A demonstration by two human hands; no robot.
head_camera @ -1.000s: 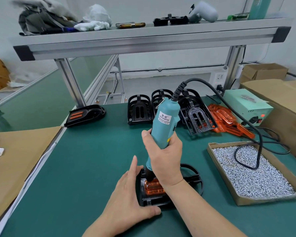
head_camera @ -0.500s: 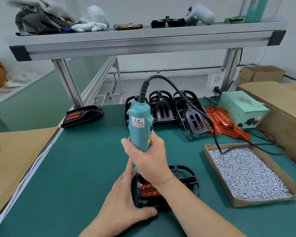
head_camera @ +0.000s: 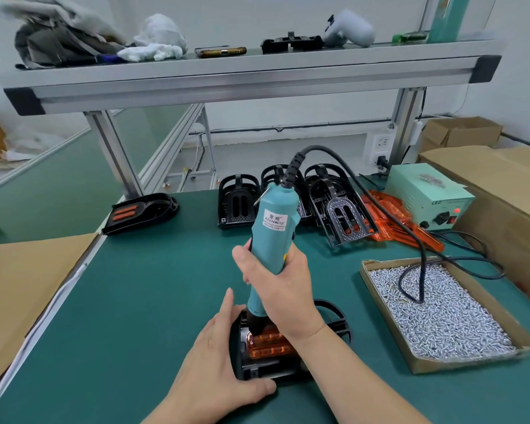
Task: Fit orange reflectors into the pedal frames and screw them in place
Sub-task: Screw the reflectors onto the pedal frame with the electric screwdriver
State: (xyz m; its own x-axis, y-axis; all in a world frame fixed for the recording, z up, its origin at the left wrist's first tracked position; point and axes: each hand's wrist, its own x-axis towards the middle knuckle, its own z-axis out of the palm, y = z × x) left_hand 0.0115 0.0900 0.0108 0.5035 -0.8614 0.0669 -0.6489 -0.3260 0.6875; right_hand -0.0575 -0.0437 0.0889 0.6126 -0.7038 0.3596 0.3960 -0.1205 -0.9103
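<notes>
Far left of bench (head_camera: 150,301): one pedal (head_camera: 141,212) lies flat, orange strips up.
Left grip (head_camera: 218,362): released, your fingers straight, pressed against the frame (head_camera: 334,319), thumb along its near edge.
Reflector (head_camera: 268,344): seated in that frame, right in front of you.
Right grip (head_camera: 282,286): clenched round the screwdriver (head_camera: 273,231), tip down at the reflector's far left corner.
Back: spare frames (head_camera: 239,203) stand upright; loose reflectors (head_camera: 395,221) just beside them.
Right: tray (head_camera: 441,365) full of screws (head_camera: 447,316), cord (head_camera: 410,240) looped over them.
</notes>
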